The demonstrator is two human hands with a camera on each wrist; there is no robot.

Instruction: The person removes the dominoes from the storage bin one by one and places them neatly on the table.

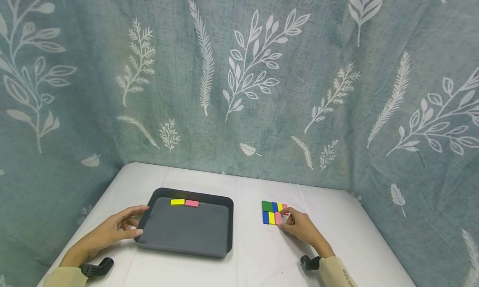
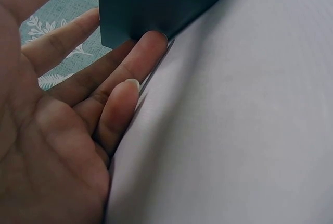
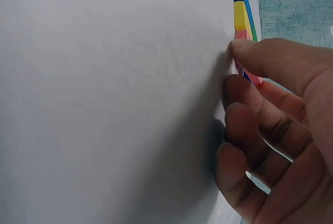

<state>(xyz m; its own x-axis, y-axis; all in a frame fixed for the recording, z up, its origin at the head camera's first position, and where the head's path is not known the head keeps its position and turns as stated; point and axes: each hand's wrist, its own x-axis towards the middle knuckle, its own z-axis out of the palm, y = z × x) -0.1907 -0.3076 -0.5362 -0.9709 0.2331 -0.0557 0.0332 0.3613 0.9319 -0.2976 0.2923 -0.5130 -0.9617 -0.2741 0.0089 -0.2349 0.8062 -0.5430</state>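
Note:
My right hand [image 1: 300,226] is at a small cluster of coloured blocks on the table. Its thumb and index finger pinch the ends of a pink block [image 1: 278,218] in the front row, beside a yellow block [image 1: 271,218] and a blue block [image 1: 265,217]. The back row has a green part [image 1: 267,206] and more blue, yellow and pink. My left hand [image 1: 108,231] rests against the left side of a dark grey tray [image 1: 183,251], thumb and index finger spread along it. In the left wrist view, fingertips touch the tray's outer wall [image 2: 151,5].
Inside the tray, along its back wall, lie another yellow block [image 1: 177,202] and another pink block [image 1: 192,204], end to end. A white cloth covers the table [image 1: 250,253]. Leaf-patterned curtains [image 1: 239,91] hang behind and at both sides.

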